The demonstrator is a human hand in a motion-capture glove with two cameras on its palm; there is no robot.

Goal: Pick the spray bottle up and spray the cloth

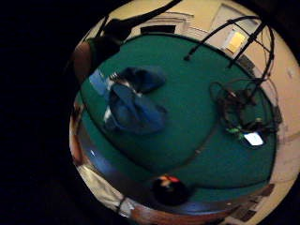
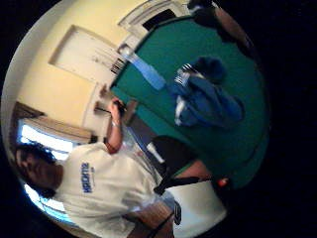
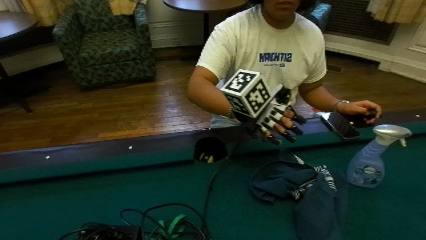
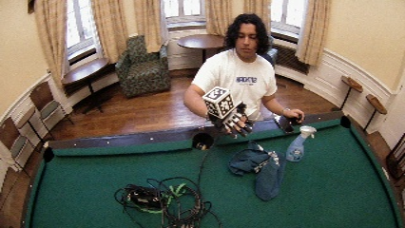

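Observation:
A pale blue spray bottle with a white trigger head stands upright on the green felt, close to the rail in front of the person. Just beside it lies a crumpled dark blue cloth. My gloved right hand hovers above the rail, up and to the side of the cloth, with its fingers relaxed and nothing in them. The wide outside view has the hand, bottle and cloth in the same layout. Both palm views look down on the cloth with the bottle beside it.
The person's bare left hand rests on the rail by a dark phone. A side pocket opens in the rail below my hand. A tangle of cables lies on the felt, away from the cloth.

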